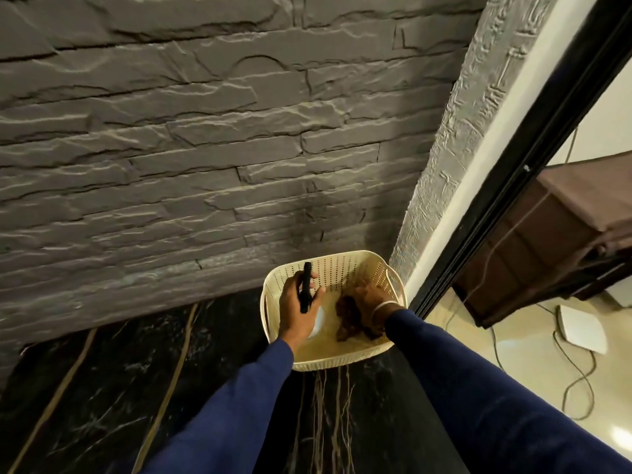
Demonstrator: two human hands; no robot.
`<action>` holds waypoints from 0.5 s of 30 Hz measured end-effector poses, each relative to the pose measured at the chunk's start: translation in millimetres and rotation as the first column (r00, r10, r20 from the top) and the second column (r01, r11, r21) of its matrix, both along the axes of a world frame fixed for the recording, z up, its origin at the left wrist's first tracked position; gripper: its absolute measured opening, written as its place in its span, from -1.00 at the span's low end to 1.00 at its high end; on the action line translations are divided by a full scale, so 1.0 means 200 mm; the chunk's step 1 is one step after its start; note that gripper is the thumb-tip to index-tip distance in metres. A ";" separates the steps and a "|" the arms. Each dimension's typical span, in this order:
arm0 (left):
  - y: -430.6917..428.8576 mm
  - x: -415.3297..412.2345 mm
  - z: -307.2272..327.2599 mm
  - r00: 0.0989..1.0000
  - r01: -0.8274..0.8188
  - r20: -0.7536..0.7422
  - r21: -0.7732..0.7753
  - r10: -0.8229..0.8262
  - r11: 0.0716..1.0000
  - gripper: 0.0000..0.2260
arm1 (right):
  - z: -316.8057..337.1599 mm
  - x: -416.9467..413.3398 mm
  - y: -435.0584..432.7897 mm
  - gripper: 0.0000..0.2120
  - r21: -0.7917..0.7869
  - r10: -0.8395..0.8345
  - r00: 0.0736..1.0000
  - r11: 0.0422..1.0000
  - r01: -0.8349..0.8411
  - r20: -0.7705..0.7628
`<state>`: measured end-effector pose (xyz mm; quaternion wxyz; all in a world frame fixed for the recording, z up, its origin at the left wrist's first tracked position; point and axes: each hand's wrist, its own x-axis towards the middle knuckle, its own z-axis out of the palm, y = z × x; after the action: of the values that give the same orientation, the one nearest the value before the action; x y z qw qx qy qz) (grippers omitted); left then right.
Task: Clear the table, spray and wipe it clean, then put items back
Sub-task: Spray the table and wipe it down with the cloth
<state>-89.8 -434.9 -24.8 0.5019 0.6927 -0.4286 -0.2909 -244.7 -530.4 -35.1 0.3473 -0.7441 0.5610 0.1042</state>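
A grey wall (205, 131) of rough stacked stone, with ridged uneven layers, fills the upper left and centre of the frame. Below it the black table (102, 405) is glossy marble with pale and golden veins; its lower edge is cut off by the frame. At lower centre a cream plastic basket (342, 359) with rounded corners and perforated walls stands on the table, close to the wall. The left hand (295, 307) is over the basket and closes around a slim black object (306, 287), maybe a remote; I cannot tell surely. The right hand (371, 302) reaches inside and presses on a brown crumpled thing (349, 318), blurred; its grip is hidden. Both sleeves are dark blue
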 end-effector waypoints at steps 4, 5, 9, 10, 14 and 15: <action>0.03 -0.02 -0.03 0.999 -0.004 -0.034 0.051 0.006 0.999 -0.67 | -0.04 -0.01 0.04 -0.64 0.231 -0.240 0.938 0.955 0.183 0.249; 0.03 -0.02 -0.03 0.999 -0.010 -0.050 0.062 0.013 0.998 -0.63 | -0.01 0.01 0.06 -0.59 0.286 -0.280 0.930 0.935 0.208 0.240; 0.05 0.01 -0.02 0.999 0.012 -0.034 0.186 -0.006 0.982 -0.33 | 0.02 0.02 0.07 -0.66 0.463 -0.537 0.790 0.804 0.374 0.296; 0.05 0.02 -0.01 0.999 0.037 -0.012 0.244 -0.035 0.969 -0.25 | 0.00 0.00 0.07 -0.73 0.416 -0.467 0.824 0.851 0.320 0.321; 0.07 0.09 0.08 0.962 0.075 0.203 0.442 -0.181 0.894 -0.18 | 0.14 -0.06 0.04 -0.80 -0.267 -0.034 0.981 0.960 0.086 0.193; 0.08 0.10 0.09 0.935 0.074 0.281 0.440 -0.216 0.895 -0.27 | 0.18 -0.10 0.02 -0.80 -0.443 0.022 0.989 0.895 0.047 0.149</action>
<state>-68.9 -419.5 -6.0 0.2397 0.7883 -0.4829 -0.2964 -264.1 -525.9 0.0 0.2097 -0.8061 0.5468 -0.0855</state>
